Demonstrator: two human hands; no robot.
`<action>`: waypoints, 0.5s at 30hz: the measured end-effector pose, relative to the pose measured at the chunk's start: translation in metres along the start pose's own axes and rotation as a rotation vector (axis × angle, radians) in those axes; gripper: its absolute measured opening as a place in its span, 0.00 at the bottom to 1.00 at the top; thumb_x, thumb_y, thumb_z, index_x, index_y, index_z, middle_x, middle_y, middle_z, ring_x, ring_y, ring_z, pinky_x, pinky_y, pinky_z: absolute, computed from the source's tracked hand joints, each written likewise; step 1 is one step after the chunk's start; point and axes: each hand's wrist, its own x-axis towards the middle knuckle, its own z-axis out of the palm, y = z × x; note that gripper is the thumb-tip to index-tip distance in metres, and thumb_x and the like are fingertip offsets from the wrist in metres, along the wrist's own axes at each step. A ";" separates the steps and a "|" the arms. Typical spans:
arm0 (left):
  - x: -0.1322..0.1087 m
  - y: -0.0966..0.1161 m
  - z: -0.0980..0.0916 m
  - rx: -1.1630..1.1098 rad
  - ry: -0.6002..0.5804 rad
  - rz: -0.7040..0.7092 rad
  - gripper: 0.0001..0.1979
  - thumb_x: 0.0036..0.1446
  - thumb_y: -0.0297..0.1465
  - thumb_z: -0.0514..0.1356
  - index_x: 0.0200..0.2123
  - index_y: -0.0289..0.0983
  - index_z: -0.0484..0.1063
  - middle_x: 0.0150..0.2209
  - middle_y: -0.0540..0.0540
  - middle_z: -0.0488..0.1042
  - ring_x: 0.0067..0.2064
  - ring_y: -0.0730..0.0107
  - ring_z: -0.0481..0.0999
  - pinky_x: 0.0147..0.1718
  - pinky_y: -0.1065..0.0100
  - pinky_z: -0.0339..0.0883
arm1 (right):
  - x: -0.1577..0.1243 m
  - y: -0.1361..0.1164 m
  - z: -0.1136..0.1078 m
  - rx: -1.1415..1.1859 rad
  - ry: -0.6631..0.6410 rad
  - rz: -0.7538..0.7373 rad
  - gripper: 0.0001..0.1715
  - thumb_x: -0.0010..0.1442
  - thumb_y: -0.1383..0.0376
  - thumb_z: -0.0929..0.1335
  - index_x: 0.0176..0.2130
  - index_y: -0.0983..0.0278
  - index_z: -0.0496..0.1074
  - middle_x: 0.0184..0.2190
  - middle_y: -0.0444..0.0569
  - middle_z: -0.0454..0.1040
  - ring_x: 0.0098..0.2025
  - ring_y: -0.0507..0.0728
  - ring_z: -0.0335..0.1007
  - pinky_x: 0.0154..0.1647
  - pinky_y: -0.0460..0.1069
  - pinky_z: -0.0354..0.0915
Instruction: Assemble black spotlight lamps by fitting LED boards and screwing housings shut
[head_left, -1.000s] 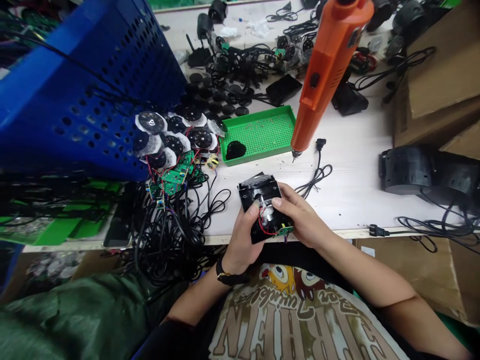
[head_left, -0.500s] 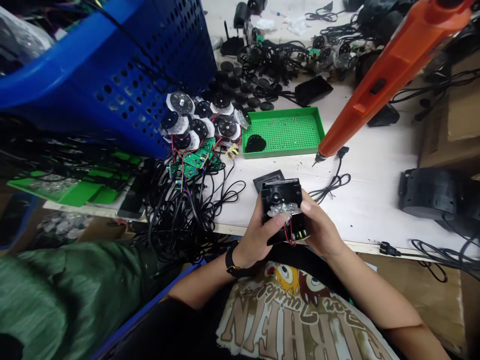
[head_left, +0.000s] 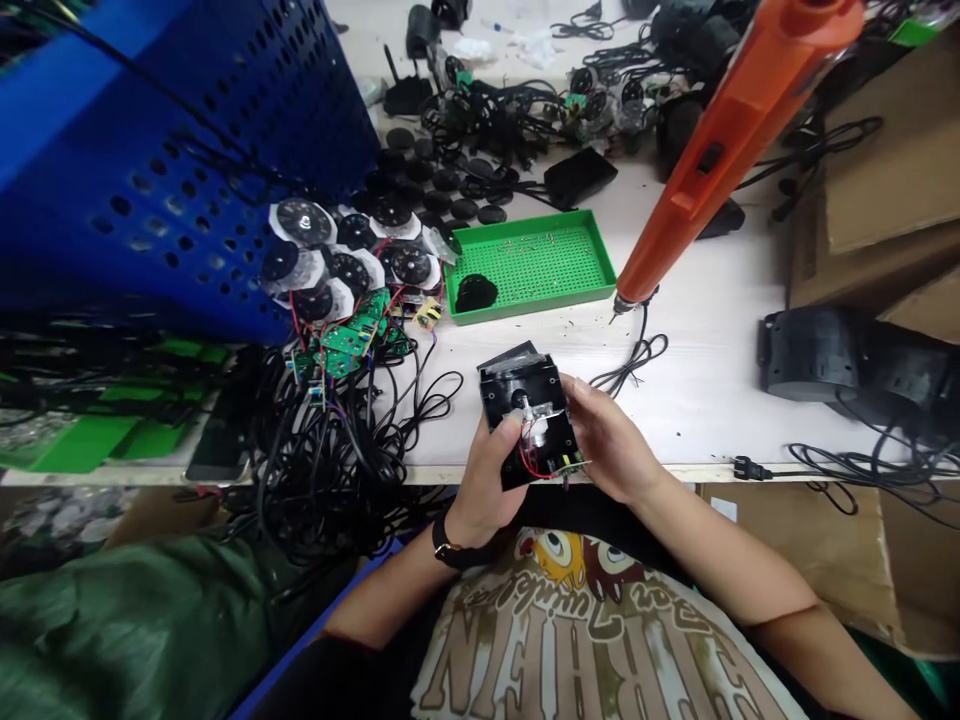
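Observation:
A black plastic housing (head_left: 511, 385) is held at the table's front edge, its inner side facing me. Inside it I see a clear plastic part (head_left: 541, 411), a white patch, thin red wires and a small circuit board (head_left: 571, 466) at the lower edge. My left hand (head_left: 487, 480) is closed round the left side, its thumb pressing near the clear part. My right hand (head_left: 615, 440) is closed at the right edge, fingers partly hidden behind it. A flat black piece (head_left: 508, 354) lies just beyond the housing.
An orange electric screwdriver (head_left: 697, 170) hangs at right, its tip near a green tray (head_left: 540, 290) with small screws. Left are clear-and-black disc assemblies (head_left: 349, 268), tangled black cables (head_left: 330, 440) and a blue basket (head_left: 247, 120). Black housings (head_left: 810, 350) stand at right.
The clear part has turned from lying crosswise to sitting deeper in the housing. My left thumb has shifted up and left, and the red wires now bow leftward. The view has swung slightly right.

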 end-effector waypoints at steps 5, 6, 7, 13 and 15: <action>-0.003 -0.001 0.001 0.022 0.032 0.041 0.22 0.52 0.43 0.71 0.49 0.42 0.77 0.43 0.43 0.81 0.55 0.45 0.78 0.51 0.52 0.75 | -0.005 -0.003 0.006 -0.035 -0.030 -0.028 0.23 0.54 0.58 0.74 0.49 0.60 0.74 0.37 0.44 0.78 0.38 0.56 0.71 0.42 0.50 0.68; -0.003 -0.001 0.001 0.031 0.041 0.050 0.22 0.52 0.43 0.71 0.49 0.42 0.77 0.42 0.43 0.81 0.55 0.45 0.79 0.51 0.52 0.75 | -0.006 -0.003 0.006 -0.043 -0.040 -0.030 0.23 0.54 0.58 0.73 0.50 0.60 0.74 0.37 0.44 0.78 0.38 0.55 0.71 0.41 0.50 0.68; -0.004 -0.001 0.001 0.038 0.050 0.055 0.23 0.51 0.42 0.71 0.49 0.42 0.76 0.41 0.44 0.81 0.54 0.46 0.79 0.51 0.53 0.75 | -0.006 -0.002 0.006 -0.054 -0.053 -0.037 0.23 0.55 0.58 0.73 0.50 0.60 0.74 0.37 0.44 0.78 0.38 0.56 0.71 0.41 0.50 0.68; -0.008 0.001 0.005 0.039 0.047 0.076 0.22 0.50 0.43 0.72 0.47 0.43 0.76 0.37 0.46 0.80 0.51 0.48 0.80 0.49 0.54 0.75 | -0.006 0.001 -0.002 -0.121 -0.140 -0.137 0.23 0.60 0.58 0.73 0.54 0.57 0.74 0.46 0.44 0.79 0.46 0.56 0.73 0.49 0.49 0.68; -0.009 0.002 0.003 0.051 0.048 0.093 0.16 0.51 0.42 0.72 0.42 0.44 0.77 0.37 0.46 0.80 0.51 0.49 0.79 0.49 0.55 0.75 | -0.006 0.002 -0.002 -0.147 -0.156 -0.148 0.25 0.61 0.57 0.72 0.56 0.57 0.73 0.48 0.45 0.79 0.49 0.57 0.73 0.52 0.50 0.69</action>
